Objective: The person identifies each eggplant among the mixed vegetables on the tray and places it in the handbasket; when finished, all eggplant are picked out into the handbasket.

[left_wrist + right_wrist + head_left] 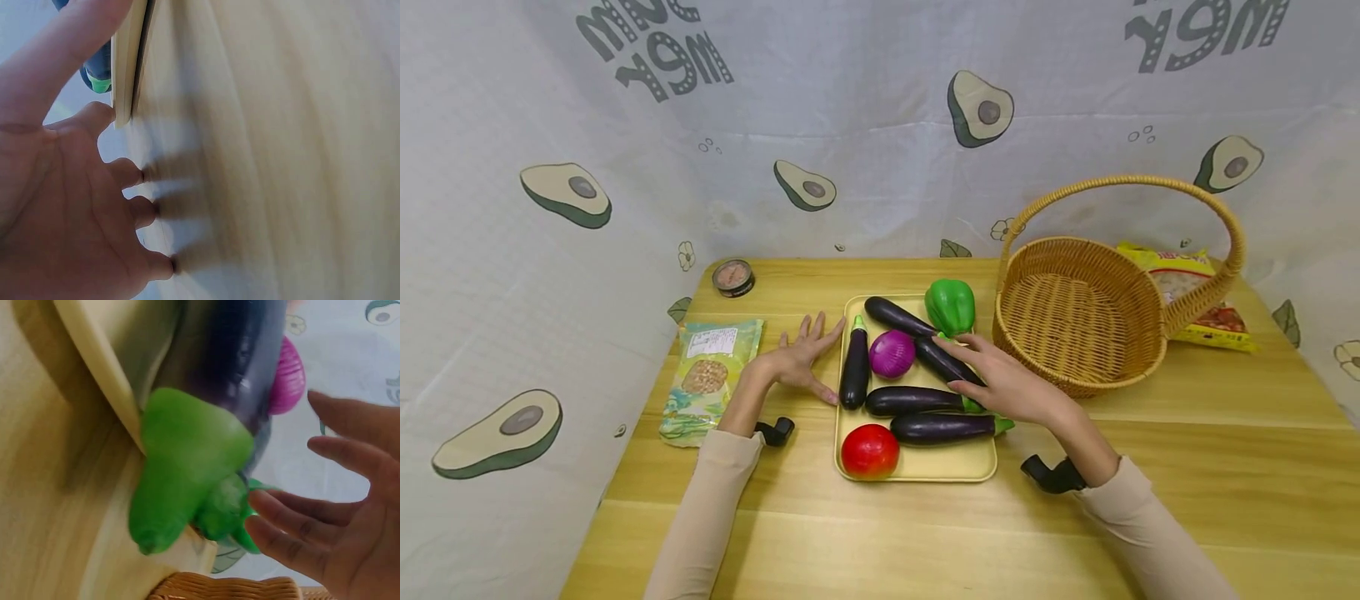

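A pale yellow tray (958,469) holds several dark eggplants (946,429), a purple onion (892,354), a green bell pepper (951,307) and a round red tomato-like piece (870,452). At the tray's left side my left hand (793,360) spreads its fingers, thumb and index tips right at the rim. In the left wrist view, the other fingertips (164,265) rest on the table. My right hand (1003,383) reaches over the tray's right edge, fingers extended across one eggplant (942,360). The right wrist view shows a green-capped eggplant (219,369) close up, beside my uncurled fingers.
A wicker basket (1078,312) with a tall handle stands right of the tray, a yellow packet (1213,329) behind it. On the left lie a green-and-yellow pouch (707,375) and a small round tin (733,277). An avocado-print cloth (880,133) hangs behind the wooden table (880,542).
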A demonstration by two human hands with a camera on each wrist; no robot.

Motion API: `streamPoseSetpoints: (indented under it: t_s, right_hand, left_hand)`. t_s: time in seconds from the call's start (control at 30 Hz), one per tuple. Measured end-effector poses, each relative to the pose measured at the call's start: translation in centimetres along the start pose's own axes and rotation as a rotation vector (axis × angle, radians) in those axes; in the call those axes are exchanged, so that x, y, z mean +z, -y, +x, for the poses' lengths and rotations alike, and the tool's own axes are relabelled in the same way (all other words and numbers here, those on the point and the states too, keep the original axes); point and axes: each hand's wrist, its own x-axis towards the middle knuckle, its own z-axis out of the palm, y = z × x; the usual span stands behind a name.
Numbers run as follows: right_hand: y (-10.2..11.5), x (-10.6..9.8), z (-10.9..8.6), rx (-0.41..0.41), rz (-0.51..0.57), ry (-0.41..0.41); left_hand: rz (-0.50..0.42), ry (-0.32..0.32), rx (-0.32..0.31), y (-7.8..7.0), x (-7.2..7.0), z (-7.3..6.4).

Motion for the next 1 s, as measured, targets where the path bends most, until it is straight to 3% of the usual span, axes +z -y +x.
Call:
streamPoseSetpoints:
  t_s: [1.0]
  right_hand:
    - [-1.5, 1.6, 0.8, 0.034, -0.058, -0.011]
  left_hand:
    - [-0.032, 0.025, 0.004, 0.1, -0.2, 0.0]
